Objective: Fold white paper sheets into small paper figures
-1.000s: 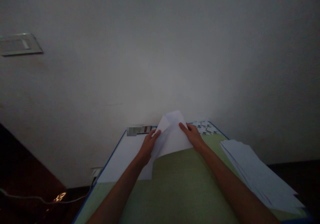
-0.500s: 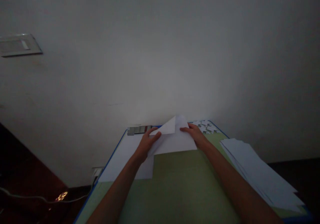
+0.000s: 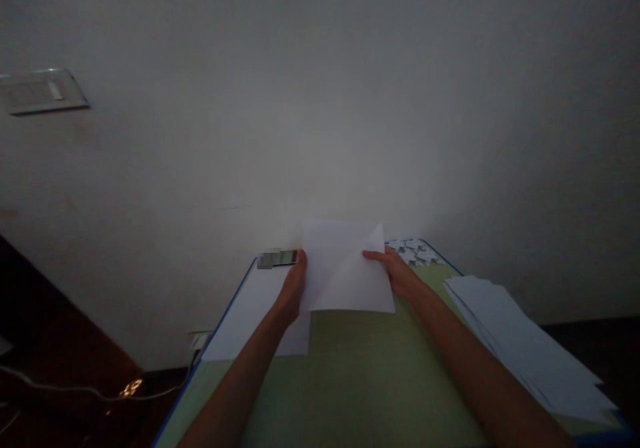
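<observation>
Creased white sheet [image 3: 340,275] raised over far middle of surface [image 3: 370,375]. Left hand [image 3: 292,291] grips its left edge, right hand [image 3: 399,275] pinches right edge. Flat paper [image 3: 240,328] lies left, paper stack [image 3: 520,351] right.

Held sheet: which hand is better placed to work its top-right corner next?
Right, likely: the right hand holds the sheet by its right edge, thumb below that corner; the left hand is at the opposite edge.

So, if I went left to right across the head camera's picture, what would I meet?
Wall switch → wall socket → left hand → held sheet → right hand → stacked paper sheets.
</observation>
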Tool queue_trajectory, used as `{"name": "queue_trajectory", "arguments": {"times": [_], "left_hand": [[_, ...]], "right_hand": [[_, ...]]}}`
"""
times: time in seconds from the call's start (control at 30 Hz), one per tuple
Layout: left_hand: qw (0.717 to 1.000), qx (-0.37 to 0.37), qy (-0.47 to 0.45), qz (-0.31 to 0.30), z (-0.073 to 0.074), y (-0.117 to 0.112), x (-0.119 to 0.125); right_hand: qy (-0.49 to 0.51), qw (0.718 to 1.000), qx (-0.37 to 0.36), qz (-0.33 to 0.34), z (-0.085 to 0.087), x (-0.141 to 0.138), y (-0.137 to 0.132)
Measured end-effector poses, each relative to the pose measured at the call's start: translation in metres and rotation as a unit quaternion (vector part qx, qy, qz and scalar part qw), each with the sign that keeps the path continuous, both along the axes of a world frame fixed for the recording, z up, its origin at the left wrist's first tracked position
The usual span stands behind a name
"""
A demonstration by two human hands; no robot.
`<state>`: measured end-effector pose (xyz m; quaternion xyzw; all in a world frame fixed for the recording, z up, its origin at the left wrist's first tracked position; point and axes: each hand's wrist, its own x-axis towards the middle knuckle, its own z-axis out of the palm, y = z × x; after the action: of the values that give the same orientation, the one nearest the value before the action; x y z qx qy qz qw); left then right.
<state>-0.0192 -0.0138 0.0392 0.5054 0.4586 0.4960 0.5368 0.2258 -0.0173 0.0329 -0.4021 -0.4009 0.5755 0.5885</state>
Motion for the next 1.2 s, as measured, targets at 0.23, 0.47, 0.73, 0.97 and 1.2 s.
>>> {"name": "queue_trajectory", "arguments": {"times": [0.23,0.47,0.73,0.97,1.2], "left_hand": [[1.0,0.001,0.028,-0.009,0.004,-0.004,0.002],[0.99,-0.124,-0.043,-0.043,0.005,-0.001,-0.003],[0.989,-0.053,-0.086,-0.109,-0.001,0.002,-0.015],[0.999,-0.036,-0.035,-0.018,0.006,0.002,-0.01],[0.996,-0.055,-0.059,-0.027,0.005,0.002,-0.008]], "right_hand": [[-0.032,0.999,-0.001,-0.025,-0.005,0.005,0.003],[-0.072,0.994,0.08,-0.027,-0.004,0.007,0.005],[-0.14,0.966,0.213,0.05,-0.007,0.016,0.004],[-0.1,0.99,0.097,-0.003,-0.006,0.01,0.007],[-0.139,0.986,0.092,-0.02,-0.004,0.012,0.003]]}}
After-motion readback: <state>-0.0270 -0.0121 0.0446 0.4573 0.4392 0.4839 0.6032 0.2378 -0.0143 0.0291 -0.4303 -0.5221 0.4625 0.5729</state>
